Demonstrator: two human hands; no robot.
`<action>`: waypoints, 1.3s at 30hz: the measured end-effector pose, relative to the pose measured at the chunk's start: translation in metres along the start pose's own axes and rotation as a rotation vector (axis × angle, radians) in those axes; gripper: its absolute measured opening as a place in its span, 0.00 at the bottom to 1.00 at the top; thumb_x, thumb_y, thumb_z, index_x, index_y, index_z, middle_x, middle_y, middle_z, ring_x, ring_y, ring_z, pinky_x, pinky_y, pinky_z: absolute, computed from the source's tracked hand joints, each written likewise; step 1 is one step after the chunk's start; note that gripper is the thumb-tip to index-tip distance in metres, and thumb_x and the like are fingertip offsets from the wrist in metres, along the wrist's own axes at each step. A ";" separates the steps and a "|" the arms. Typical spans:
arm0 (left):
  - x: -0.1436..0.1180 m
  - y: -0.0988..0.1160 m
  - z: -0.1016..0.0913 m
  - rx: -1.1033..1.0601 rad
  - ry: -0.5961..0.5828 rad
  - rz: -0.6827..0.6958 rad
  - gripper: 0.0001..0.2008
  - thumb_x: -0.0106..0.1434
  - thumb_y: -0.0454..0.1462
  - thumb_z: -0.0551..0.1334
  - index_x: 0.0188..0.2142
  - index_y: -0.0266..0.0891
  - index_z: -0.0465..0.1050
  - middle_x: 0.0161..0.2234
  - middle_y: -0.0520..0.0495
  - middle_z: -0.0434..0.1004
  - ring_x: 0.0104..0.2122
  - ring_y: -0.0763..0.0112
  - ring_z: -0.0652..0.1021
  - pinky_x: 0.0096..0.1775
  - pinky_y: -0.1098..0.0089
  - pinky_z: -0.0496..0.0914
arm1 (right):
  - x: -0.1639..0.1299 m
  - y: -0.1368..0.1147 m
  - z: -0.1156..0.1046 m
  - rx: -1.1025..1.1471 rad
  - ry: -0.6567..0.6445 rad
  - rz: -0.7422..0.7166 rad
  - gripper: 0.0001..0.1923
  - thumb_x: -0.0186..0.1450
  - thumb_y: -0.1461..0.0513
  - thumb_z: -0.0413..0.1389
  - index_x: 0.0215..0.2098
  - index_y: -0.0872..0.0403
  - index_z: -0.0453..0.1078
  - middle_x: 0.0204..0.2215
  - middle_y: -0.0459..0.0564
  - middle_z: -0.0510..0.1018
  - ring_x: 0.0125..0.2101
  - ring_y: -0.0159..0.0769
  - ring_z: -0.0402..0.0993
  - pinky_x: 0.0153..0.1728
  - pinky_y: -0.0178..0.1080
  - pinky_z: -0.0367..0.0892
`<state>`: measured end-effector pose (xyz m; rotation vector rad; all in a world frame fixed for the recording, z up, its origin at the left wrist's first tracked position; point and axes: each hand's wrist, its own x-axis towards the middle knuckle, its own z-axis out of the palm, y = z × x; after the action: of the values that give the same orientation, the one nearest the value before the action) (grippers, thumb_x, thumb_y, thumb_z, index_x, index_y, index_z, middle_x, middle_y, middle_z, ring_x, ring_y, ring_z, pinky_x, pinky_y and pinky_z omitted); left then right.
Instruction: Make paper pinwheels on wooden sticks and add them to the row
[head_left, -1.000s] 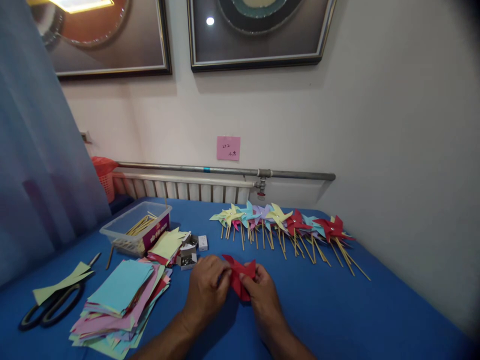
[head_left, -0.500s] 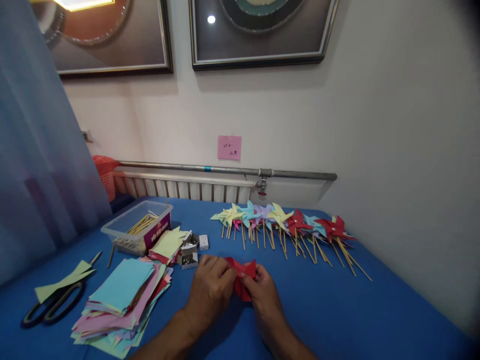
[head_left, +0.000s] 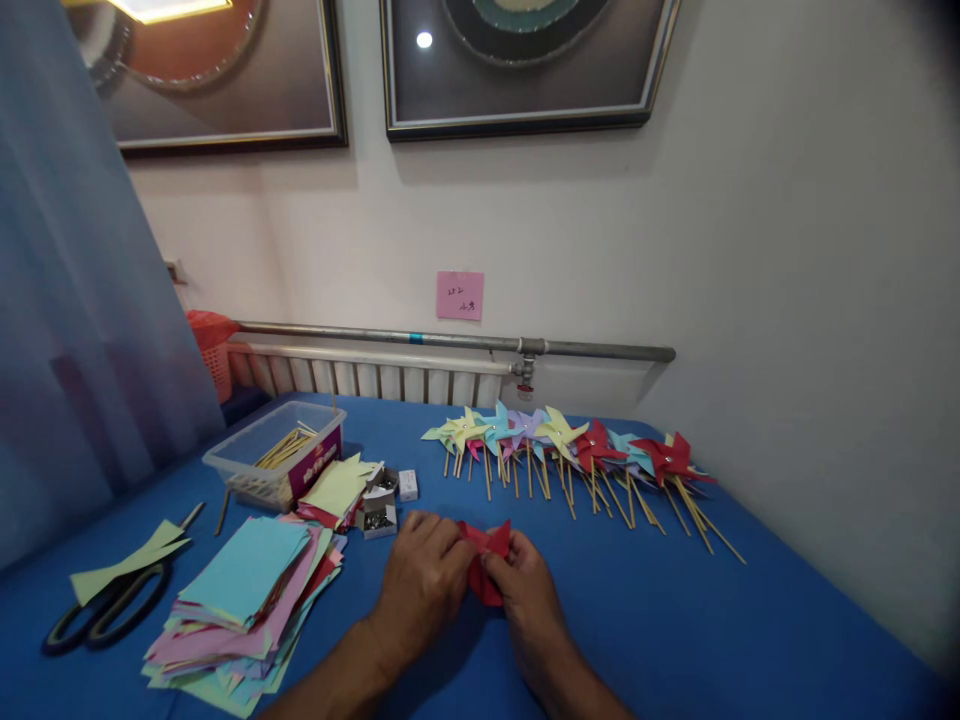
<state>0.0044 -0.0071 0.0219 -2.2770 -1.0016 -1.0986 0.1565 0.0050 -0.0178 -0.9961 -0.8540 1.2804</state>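
Just above the blue tabletop, a red paper pinwheel is held between both hands, its corners folded in toward the middle. My left hand grips its left side, fingers curled and closed. From the right, my right hand pinches it with the thumb across the front. Fingers cover the centre, so any pin there is hidden. Close to my left hand stand small open boxes of metal pins and a small white box.
Several finished pinwheels on sticks lie in a row at the back right. On the left are a stack of coloured paper, black-handled scissors under a pale green paper piece, and a plastic tub of wooden sticks. A pipe runs along the wall.
Both hands keep hold of the red pinwheel in almost the same place. The left fingers have shifted slightly over the paper; other things stay where they were.
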 end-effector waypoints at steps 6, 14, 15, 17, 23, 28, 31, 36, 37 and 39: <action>0.000 0.000 -0.001 -0.005 -0.027 0.019 0.16 0.74 0.31 0.55 0.29 0.40 0.73 0.27 0.47 0.71 0.29 0.65 0.68 0.36 0.61 0.56 | 0.000 -0.001 0.001 0.015 -0.017 -0.004 0.19 0.47 0.56 0.73 0.33 0.51 0.74 0.24 0.42 0.79 0.25 0.35 0.73 0.29 0.35 0.67; 0.000 -0.002 -0.001 -0.019 -0.052 0.010 0.14 0.73 0.31 0.56 0.30 0.40 0.73 0.28 0.48 0.72 0.30 0.65 0.68 0.37 0.61 0.57 | -0.005 -0.006 0.001 0.026 -0.030 0.000 0.19 0.49 0.56 0.73 0.35 0.52 0.75 0.27 0.43 0.80 0.28 0.36 0.74 0.32 0.35 0.69; -0.001 -0.003 -0.001 -0.023 -0.054 0.012 0.14 0.72 0.31 0.56 0.30 0.40 0.74 0.29 0.47 0.73 0.30 0.65 0.69 0.37 0.61 0.57 | -0.005 -0.007 0.001 0.027 -0.033 -0.001 0.19 0.50 0.56 0.73 0.36 0.52 0.75 0.27 0.43 0.80 0.28 0.36 0.74 0.32 0.35 0.69; -0.001 -0.003 -0.002 -0.025 -0.060 0.013 0.13 0.72 0.31 0.56 0.31 0.40 0.74 0.29 0.47 0.74 0.31 0.64 0.69 0.37 0.61 0.58 | -0.005 -0.007 0.002 0.028 -0.032 -0.002 0.20 0.49 0.56 0.74 0.35 0.52 0.75 0.27 0.43 0.80 0.28 0.35 0.74 0.32 0.35 0.68; 0.001 -0.003 -0.005 -0.041 -0.062 0.011 0.14 0.73 0.31 0.56 0.31 0.40 0.75 0.30 0.47 0.74 0.31 0.65 0.69 0.38 0.61 0.59 | -0.007 -0.008 0.002 0.013 -0.055 -0.025 0.20 0.52 0.51 0.74 0.35 0.52 0.75 0.27 0.44 0.79 0.28 0.36 0.74 0.33 0.35 0.69; 0.002 -0.004 -0.006 -0.046 -0.051 0.020 0.13 0.72 0.31 0.56 0.32 0.40 0.76 0.30 0.47 0.74 0.31 0.65 0.70 0.38 0.61 0.60 | -0.008 -0.008 0.001 0.008 -0.066 -0.043 0.21 0.53 0.49 0.74 0.35 0.52 0.75 0.29 0.45 0.80 0.30 0.37 0.75 0.34 0.36 0.70; 0.001 -0.003 -0.005 -0.060 -0.058 0.019 0.13 0.71 0.31 0.56 0.32 0.40 0.76 0.30 0.46 0.74 0.31 0.64 0.70 0.38 0.60 0.59 | -0.004 -0.007 0.001 0.012 -0.046 -0.032 0.22 0.49 0.52 0.75 0.35 0.52 0.75 0.28 0.45 0.81 0.30 0.38 0.75 0.34 0.37 0.70; -0.001 0.000 -0.007 -0.168 -0.038 -0.101 0.12 0.70 0.32 0.55 0.32 0.40 0.75 0.32 0.45 0.76 0.32 0.64 0.72 0.38 0.61 0.60 | 0.000 -0.012 0.000 -0.059 -0.022 -0.025 0.19 0.48 0.55 0.74 0.32 0.52 0.73 0.24 0.44 0.79 0.25 0.36 0.73 0.29 0.36 0.68; 0.000 0.000 -0.008 -0.211 -0.023 -0.173 0.12 0.71 0.33 0.55 0.32 0.40 0.75 0.32 0.46 0.76 0.33 0.64 0.72 0.39 0.61 0.61 | 0.000 -0.014 -0.001 -0.072 -0.013 -0.038 0.19 0.48 0.55 0.73 0.32 0.52 0.73 0.24 0.44 0.80 0.25 0.36 0.73 0.28 0.36 0.68; 0.002 -0.003 -0.009 -0.322 0.004 -0.378 0.13 0.71 0.35 0.55 0.32 0.41 0.74 0.31 0.47 0.76 0.33 0.64 0.74 0.39 0.63 0.62 | 0.000 -0.017 -0.002 -0.091 0.005 -0.059 0.18 0.49 0.55 0.72 0.34 0.51 0.74 0.24 0.44 0.80 0.25 0.37 0.73 0.28 0.36 0.68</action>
<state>-0.0018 -0.0102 0.0290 -2.3851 -1.3789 -1.5120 0.1643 0.0048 -0.0022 -1.0383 -0.9380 1.1972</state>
